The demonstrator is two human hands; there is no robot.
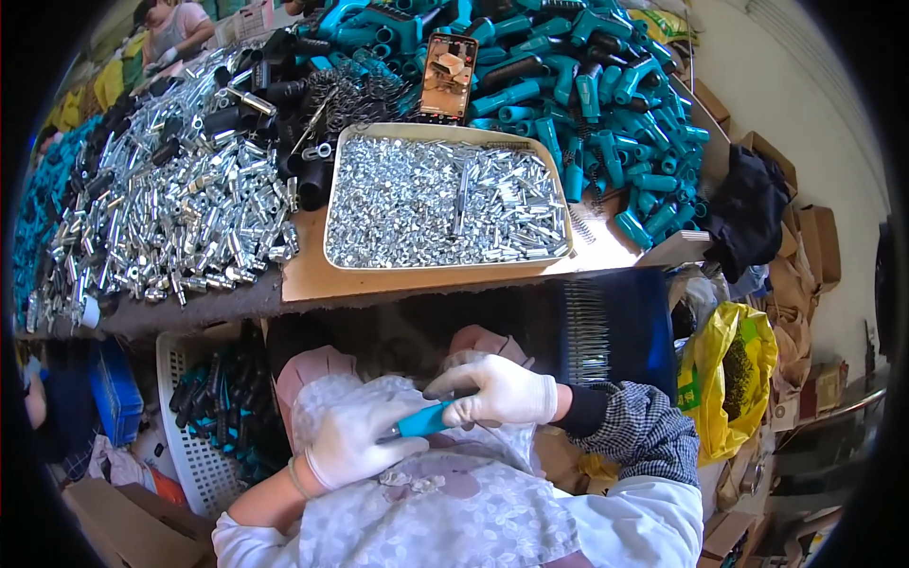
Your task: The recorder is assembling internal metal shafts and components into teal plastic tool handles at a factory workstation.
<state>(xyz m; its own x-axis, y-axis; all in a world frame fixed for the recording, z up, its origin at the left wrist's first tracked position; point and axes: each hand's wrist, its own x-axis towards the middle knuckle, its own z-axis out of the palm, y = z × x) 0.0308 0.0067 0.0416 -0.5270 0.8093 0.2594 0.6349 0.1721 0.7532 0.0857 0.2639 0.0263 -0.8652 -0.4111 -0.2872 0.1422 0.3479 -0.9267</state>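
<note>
Table: in front of the person, loaded with parts.
Teal handles: heaped at the table's back and right.
Metal fittings: heaped on the table's left side.
Tray: pale, rectangular, filled with small metal parts.
Left hand: white-gloved, fingers closed around the teal piece's left end.
Right hand: white-gloved, gripping its right end.
Phone: propped behind the tray.
Teal piece: between both hands, above the patterned apron, tilted, right end higher.
</note>
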